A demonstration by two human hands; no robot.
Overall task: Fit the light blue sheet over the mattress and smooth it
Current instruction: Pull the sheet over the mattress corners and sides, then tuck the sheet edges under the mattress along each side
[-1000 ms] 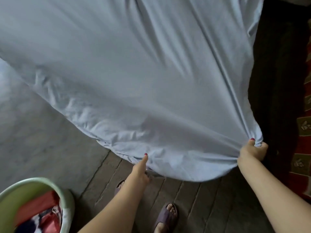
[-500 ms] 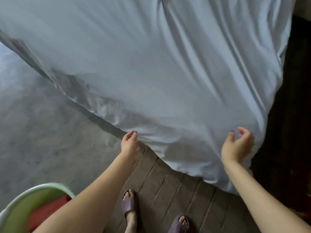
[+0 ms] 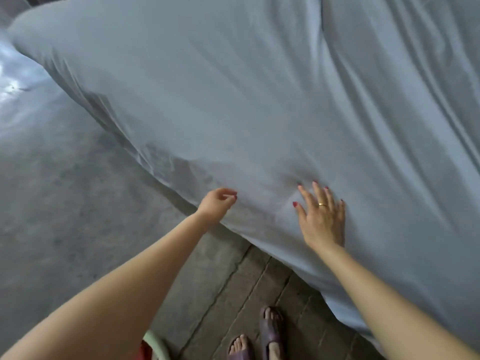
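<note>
The light blue sheet (image 3: 259,100) lies spread over the mattress, filling the space ahead of both hands and running off to the right, with long folds slanting across it beyond the right hand. Its near edge hangs down over the side of the bed, passing just under the left hand and on toward the feet.

The right hand (image 3: 322,216) lies flat on the sheet near that edge — fingers straight and spread, palm down, grasping nothing. A gold ring (image 3: 322,204) sits on one finger, and the cloth dimples slightly just ahead of the fingertips.

The left hand (image 3: 217,203) is at the sheet's edge, a little left of the right hand, its fingers loosely curled with the tips toward the cloth — whether they pinch any fabric cannot be told.

Below the hands, two feet in purple slippers (image 3: 271,331) stand on a plank floor (image 3: 228,294). A pale green rim (image 3: 155,346) peeks out beside the left forearm.
</note>
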